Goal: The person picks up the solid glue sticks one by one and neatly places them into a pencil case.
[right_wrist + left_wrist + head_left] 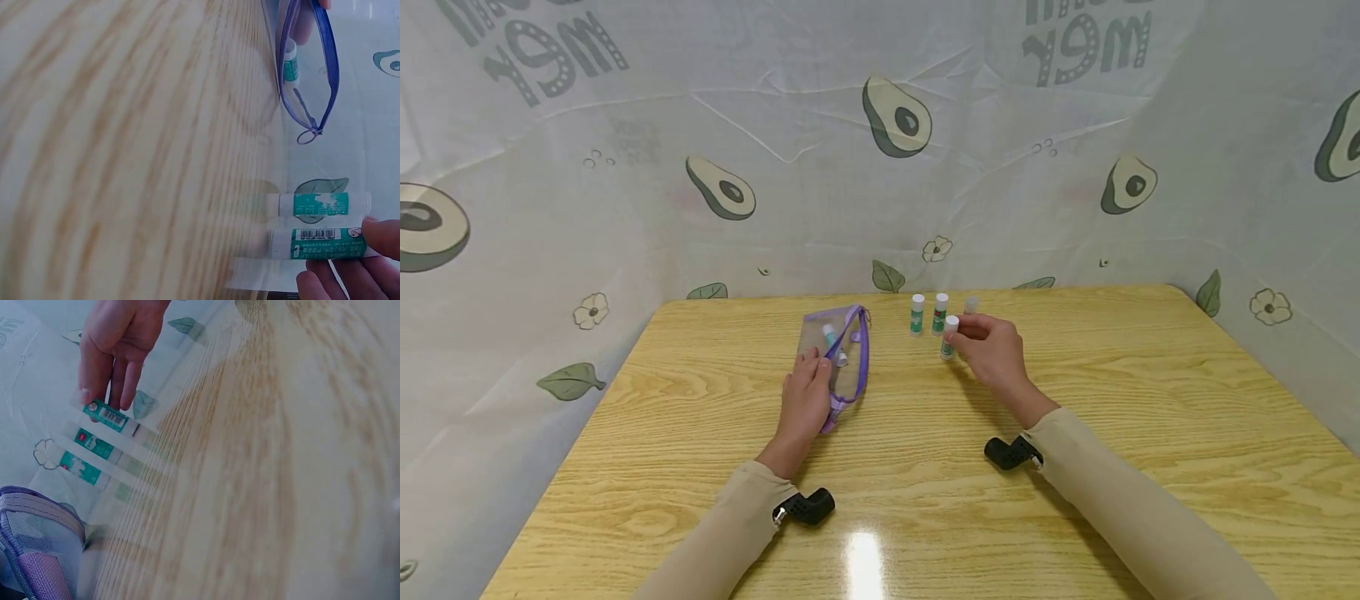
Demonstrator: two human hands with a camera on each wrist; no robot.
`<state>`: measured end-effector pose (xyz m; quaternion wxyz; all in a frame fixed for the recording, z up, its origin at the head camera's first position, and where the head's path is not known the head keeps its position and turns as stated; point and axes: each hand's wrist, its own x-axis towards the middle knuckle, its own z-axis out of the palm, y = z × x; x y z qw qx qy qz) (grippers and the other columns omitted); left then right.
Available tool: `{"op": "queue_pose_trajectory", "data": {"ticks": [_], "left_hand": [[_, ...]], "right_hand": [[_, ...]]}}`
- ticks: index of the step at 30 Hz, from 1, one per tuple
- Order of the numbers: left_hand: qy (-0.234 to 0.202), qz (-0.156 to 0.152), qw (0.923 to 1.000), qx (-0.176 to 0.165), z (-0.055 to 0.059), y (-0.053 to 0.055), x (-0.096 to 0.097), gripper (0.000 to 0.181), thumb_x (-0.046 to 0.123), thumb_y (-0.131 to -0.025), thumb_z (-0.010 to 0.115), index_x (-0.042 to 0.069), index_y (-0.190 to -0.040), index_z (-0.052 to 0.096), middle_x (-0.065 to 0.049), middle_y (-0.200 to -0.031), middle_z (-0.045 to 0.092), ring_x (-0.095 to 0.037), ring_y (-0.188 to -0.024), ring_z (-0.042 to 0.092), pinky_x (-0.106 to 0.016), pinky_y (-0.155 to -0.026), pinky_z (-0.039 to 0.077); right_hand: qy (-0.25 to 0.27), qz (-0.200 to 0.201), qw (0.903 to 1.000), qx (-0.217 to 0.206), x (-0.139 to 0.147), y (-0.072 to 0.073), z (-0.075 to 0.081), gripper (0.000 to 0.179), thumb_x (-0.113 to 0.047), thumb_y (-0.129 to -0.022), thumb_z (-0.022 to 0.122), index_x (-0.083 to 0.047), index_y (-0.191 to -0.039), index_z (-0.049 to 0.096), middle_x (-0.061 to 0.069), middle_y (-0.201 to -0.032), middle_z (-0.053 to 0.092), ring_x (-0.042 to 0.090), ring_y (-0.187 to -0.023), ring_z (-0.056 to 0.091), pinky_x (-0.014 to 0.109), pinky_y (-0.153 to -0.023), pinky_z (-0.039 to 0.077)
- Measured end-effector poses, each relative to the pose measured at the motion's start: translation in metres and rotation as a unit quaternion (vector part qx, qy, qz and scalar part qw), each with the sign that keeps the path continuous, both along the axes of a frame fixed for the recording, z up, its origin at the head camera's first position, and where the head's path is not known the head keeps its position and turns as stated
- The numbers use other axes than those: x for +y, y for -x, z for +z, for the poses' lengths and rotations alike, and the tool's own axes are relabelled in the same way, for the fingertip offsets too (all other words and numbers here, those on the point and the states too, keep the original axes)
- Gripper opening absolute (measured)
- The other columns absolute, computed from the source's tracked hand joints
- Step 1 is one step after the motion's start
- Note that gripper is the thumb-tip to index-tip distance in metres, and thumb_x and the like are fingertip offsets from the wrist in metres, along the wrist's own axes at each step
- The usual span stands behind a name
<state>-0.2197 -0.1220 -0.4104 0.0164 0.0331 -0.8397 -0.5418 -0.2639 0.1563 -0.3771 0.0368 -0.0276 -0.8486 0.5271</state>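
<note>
A purple-edged mesh zip pouch (862, 367) lies on the table with its mouth spread toward the right. My left hand (807, 392) grips its near side, the fingers over the mesh. Inside, a white and teal glue stick (290, 65) shows through the opening. My right hand (997, 354) pinches another glue stick (950, 337) upright between thumb and fingers; its barcode label faces the right wrist camera. Just behind it, two glue sticks stand upright, the left one (917, 317) and the middle one (940, 315). A further glue stick (972, 305) is partly hidden by the right hand.
The light wood table (910, 467) runs to a hanging cloth (820, 225) printed with avocados at its back edge. Black wrist cameras sit at both sleeves, the left one (808, 506) and the right one (1007, 452). A small ring hangs from the pouch's zip end.
</note>
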Motion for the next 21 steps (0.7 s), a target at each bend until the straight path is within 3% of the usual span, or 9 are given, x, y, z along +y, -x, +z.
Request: {"op": "queue_pose_trajectory", "data": {"ticks": [9, 16, 21], "left_hand": [[-0.001, -0.003, 1.0, -0.008, 0.002, 0.001, 0.001, 0.053, 0.028, -0.116, 0.034, -0.004, -0.156, 0.048, -0.021, -0.174, 0.027, -0.041, -0.167, 0.008, -0.058, -0.136, -0.001], [0.003, -0.004, 0.9999, -0.016, 0.004, 0.001, -0.001, 0.054, 0.029, -0.117, 0.033, -0.003, -0.157, 0.047, -0.02, -0.175, 0.026, -0.041, -0.167, 0.007, -0.058, -0.136, -0.002], [0.002, -0.005, 0.9998, -0.019, 0.005, 0.001, -0.001, 0.054, 0.029, -0.117, 0.032, -0.003, -0.157, 0.047, -0.019, -0.175, 0.026, -0.04, -0.167, 0.006, -0.057, -0.136, -0.002]], "right_hand": [[0.002, -0.006, 0.9999, 0.009, -0.001, 0.003, 0.01, 0.039, -0.023, -0.103, 0.072, -0.006, -0.138, 0.07, 0.019, -0.133, 0.074, 0.033, -0.125, 0.07, 0.048, -0.102, 0.059], [0.004, 0.001, 0.9999, 0.011, -0.005, 0.006, 0.022, 0.04, -0.024, -0.104, 0.071, -0.006, -0.139, 0.069, 0.018, -0.134, 0.074, 0.033, -0.126, 0.07, 0.048, -0.104, 0.058], [0.005, 0.004, 0.9996, 0.028, -0.008, 0.008, 0.034, 0.04, -0.023, -0.104, 0.071, -0.007, -0.14, 0.069, 0.017, -0.132, 0.075, 0.032, -0.12, 0.072, 0.036, -0.091, 0.061]]}}
